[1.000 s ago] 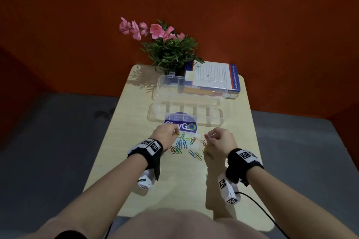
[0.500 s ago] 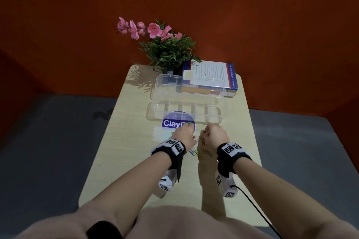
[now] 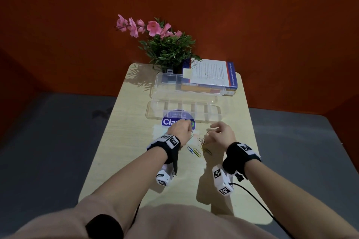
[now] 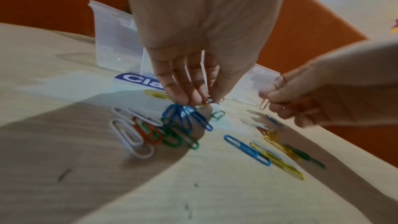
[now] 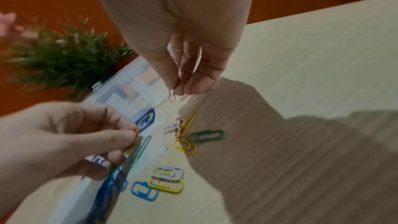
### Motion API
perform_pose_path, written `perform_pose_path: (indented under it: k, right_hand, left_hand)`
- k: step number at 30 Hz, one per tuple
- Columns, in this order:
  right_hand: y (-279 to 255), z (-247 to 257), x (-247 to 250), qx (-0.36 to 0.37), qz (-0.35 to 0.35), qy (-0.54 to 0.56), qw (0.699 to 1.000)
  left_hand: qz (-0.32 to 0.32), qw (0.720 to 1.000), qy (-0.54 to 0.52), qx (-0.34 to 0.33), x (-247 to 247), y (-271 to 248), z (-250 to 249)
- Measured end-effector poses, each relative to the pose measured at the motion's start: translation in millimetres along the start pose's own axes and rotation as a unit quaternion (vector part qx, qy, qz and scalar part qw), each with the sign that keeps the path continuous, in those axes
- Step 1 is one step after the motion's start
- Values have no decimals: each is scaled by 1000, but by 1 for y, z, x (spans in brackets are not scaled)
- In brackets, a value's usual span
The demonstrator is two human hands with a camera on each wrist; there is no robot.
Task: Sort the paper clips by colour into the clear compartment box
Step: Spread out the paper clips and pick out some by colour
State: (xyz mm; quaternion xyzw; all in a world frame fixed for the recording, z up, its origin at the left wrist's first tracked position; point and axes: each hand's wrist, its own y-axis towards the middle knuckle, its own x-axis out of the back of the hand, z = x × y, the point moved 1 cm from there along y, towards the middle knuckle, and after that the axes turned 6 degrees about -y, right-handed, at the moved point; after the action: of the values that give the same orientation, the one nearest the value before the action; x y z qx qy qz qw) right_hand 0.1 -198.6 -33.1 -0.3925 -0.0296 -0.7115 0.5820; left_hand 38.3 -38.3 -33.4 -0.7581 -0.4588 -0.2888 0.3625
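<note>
The clear compartment box (image 3: pixel 211 112) lies open at mid-table, its lid (image 3: pixel 167 81) standing up behind it. My left hand (image 3: pixel 189 128) hovers just in front of the box. It grips a bunch of blue paper clips (image 4: pixel 185 117) and pinches a small orange clip (image 4: pixel 205 102) at its fingertips. My right hand (image 3: pixel 210 132) is beside it to the right and pinches a red paper clip (image 5: pixel 172 94) between thumb and finger. Loose clips (image 3: pixel 200 147) in white, orange, green, blue and yellow lie scattered under and between both hands.
A book (image 3: pixel 211 75) and a potted plant with pink flowers (image 3: pixel 167 48) stand at the table's far edge behind the box. A round blue sticker (image 3: pixel 171 121) shows in front of the box. The narrow wooden table (image 3: pixel 136 161) drops to grey floor on both sides.
Half a second ago both hands were close together in front of the box. They have since drawn apart, and the right hand has moved right with its fingers loosened.
</note>
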Motion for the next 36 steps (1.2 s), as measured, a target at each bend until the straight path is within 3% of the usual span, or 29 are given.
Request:
perform_pose_path:
  k: [4, 8, 11, 15, 16, 18, 20, 22, 24, 27, 32, 36]
  right_hand:
    - [-2, -13, 0, -15, 49, 54, 997]
    - [-3, -15, 0, -74, 30, 140, 987]
    - [-3, -13, 0, -138, 33, 272, 952]
    - [-7, -6, -1, -195, 49, 418, 886]
    - [-9, -2, 0, -190, 54, 405, 893]
    - [-9, 2, 1, -155, 58, 282, 945]
    - [-7, 3, -3, -83, 59, 101, 990]
    - [-7, 0, -12, 0, 57, -82, 995]
    - [-8, -3, -19, 62, 74, -204, 974]
    - [-8, 3, -17, 78, 57, -235, 967]
    - [-5, 10, 1, 18, -15, -171, 985]
    - [-8, 7, 4, 29, 1, -187, 982]
  left_hand:
    - [-21, 999, -23, 2, 8, -2, 2]
    - [-49, 996, -74, 15, 20, -8, 8]
    - [-89, 976, -189, 61, 29, -17, 19]
    - [-95, 915, -360, 155, 41, -26, 42]
    - [-97, 901, -384, 176, 44, -28, 48]
    - [-97, 890, -398, 200, 48, -32, 55]
    - [-93, 907, -363, 192, 47, -38, 59]
    - [-88, 928, -315, 175, 42, -43, 61]
    - [-72, 956, -239, 156, 38, -49, 59]
    - [-61, 976, -168, 121, 32, -57, 56]
    - [16, 991, -108, 74, 25, -54, 54]
    - [39, 997, -42, 53, 21, -49, 53]
